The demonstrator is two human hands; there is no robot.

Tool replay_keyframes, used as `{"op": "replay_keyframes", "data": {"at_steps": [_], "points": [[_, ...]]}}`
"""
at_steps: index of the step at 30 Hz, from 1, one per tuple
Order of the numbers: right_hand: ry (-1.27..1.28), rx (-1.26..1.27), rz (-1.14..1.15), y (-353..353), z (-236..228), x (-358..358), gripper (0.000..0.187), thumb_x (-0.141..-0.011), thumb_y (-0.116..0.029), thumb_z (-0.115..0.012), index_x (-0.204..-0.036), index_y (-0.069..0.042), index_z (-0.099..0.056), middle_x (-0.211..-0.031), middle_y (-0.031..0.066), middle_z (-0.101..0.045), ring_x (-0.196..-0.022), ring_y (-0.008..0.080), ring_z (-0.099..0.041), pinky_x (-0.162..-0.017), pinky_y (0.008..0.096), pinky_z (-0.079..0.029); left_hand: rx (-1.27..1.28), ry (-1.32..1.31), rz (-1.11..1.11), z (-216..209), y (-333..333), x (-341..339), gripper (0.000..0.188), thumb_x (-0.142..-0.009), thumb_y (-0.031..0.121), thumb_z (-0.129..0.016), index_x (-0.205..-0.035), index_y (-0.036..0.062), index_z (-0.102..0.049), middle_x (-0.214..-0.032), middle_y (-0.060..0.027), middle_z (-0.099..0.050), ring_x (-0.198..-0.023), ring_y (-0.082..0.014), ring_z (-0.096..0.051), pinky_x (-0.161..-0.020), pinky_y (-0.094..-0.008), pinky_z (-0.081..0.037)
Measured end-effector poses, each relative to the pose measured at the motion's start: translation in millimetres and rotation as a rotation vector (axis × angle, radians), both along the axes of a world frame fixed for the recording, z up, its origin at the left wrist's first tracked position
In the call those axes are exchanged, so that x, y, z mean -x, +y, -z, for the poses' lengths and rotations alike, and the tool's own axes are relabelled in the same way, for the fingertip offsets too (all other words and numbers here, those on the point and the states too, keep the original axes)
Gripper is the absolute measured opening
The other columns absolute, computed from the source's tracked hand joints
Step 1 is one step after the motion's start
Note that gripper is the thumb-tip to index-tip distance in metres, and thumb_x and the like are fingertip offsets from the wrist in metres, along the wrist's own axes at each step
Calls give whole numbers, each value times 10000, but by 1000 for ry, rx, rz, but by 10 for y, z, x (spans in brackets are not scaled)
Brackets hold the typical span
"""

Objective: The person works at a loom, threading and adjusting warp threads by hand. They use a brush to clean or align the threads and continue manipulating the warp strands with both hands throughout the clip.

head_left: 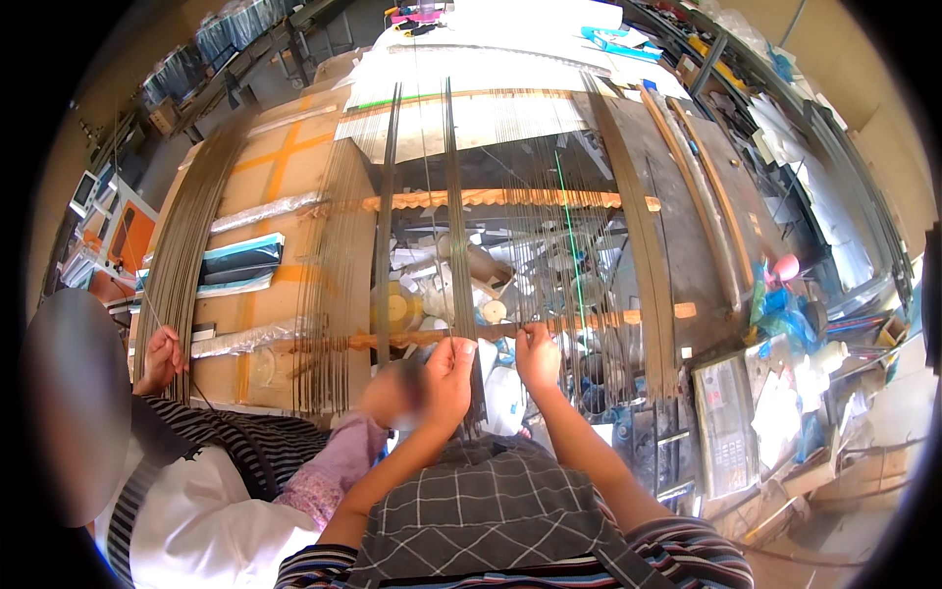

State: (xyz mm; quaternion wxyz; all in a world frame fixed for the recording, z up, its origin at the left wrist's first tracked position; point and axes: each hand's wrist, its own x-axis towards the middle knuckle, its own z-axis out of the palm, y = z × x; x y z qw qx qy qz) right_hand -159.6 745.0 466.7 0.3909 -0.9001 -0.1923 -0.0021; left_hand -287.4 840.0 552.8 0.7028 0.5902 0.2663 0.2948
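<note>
Long thin dark strands run away from me over a wide bench, some gathered in flat bundles and others spread singly. My left hand (450,381) is closed beside the dark middle bundle (457,226), its fingertips against the strands. To its right, my right hand (537,355) is pinched closed near a wooden bar with a notched edge (599,318). What either hand holds is too fine to make out. A second notched bar (510,197) crosses under the strands farther off. At the left, a co-worker's hand (162,359) is closed by the broad left bundle (191,250).
The co-worker in a white top (211,491) sits close on my left, one blurred hand (392,395) near my left wrist. Cardboard (285,167) covers the bench's left. A telephone-like keypad device (726,427) and plastic bags (785,304) lie at right. Shelving (834,187) stands beyond.
</note>
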Motion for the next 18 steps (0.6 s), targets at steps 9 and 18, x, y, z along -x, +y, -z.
{"op": "replay_keyframes", "data": {"at_steps": [9, 18], "points": [[80, 113, -11, -7, -7, -32, 184, -834, -233, -565, -902, -63, -558, -715, 178, -640, -692, 385, -625, -656, 476, -486, -29, 30, 0, 10, -27, 16, 182, -938, 256, -525, -909, 82, -568, -613, 86, -394, -485, -8, -309, -424, -188, -232], [58, 331, -63, 2, -46, -76, 219, -820, -292, -581, -808, -74, -561, -693, 187, -633, -681, 386, -629, -660, 490, -488, -24, 51, 2, 3, -51, -2, 160, -934, 237, -534, -911, 81, -565, -615, 87, -393, -484, -7, -306, -422, -187, -223]]}}
